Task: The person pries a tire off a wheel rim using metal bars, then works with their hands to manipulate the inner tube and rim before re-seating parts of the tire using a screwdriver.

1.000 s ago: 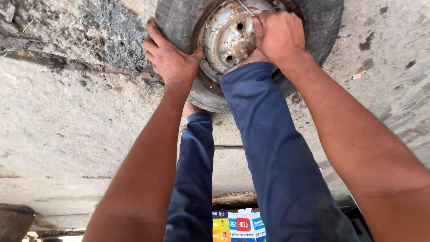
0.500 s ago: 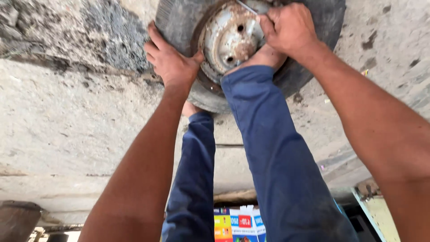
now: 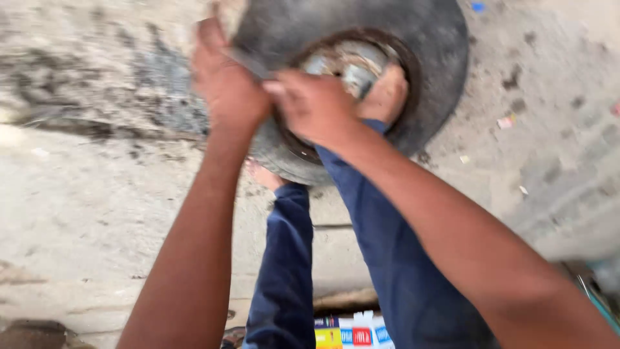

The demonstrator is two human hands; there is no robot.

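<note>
Concrete ground [image 3: 84, 213], pale and stained with a darker grey patch toward the upper left, fills most of the head view, scattered with small bits of litter on the right. On it lies a black rubber tyre [image 3: 420, 58] at the top centre, flat on its side, with a rusty metal rim [image 3: 345, 64] set in its middle — the rim looks worn and brown, though blur hides its detail.

Two legs in dark blue trousers [image 3: 400, 271] run up from the bottom edge; a bare foot [image 3: 386, 95] presses down inside the tyre on the rim's right side, and the other bare foot [image 3: 263, 174] rests on the ground just beside the tyre's lower left edge.

Both bare forearms reach up toward the tyre's left part. The left hand [image 3: 226, 84] is curled over the tyre's left sidewall, fingers bent onto the rubber. The right hand [image 3: 310, 103] is closed in a fist at the rim's left edge, just beside the left hand, and a thin dark bar-like tool [image 3: 248, 63] crosses between the two hands — motion blur keeps me from telling which hand actually grips it.

Small colourful cartons [image 3: 352, 333] sit at the bottom edge between the legs.
</note>
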